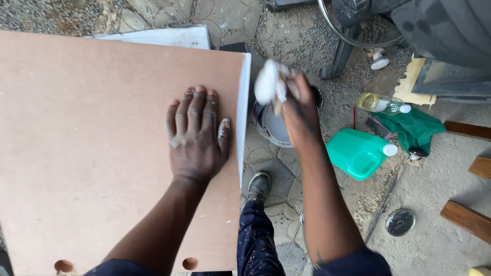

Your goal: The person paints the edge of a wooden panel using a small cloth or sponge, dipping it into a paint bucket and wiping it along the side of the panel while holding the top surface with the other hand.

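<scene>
Left hand [197, 135] lies flat, grip open, on the brown board [92, 153]; right hand [296, 110] grips a white-coated rag [268, 82].

What we cannot make out around the board and the paint tin

Our right hand [299, 110] is motion-blurred, and the white wad [270, 82] it grips smears so we cannot tell rag from brush; hand and forearm cover much of the round white paint tin [273, 130]. The flat brown fibreboard panel [102, 148] runs off the left and bottom edges, hiding whatever carries it. The dark tyre [450, 28] and black metal stand [342, 48] are cut by the top edge. The green cloth [417, 128] hides part of a small dark object.
</scene>
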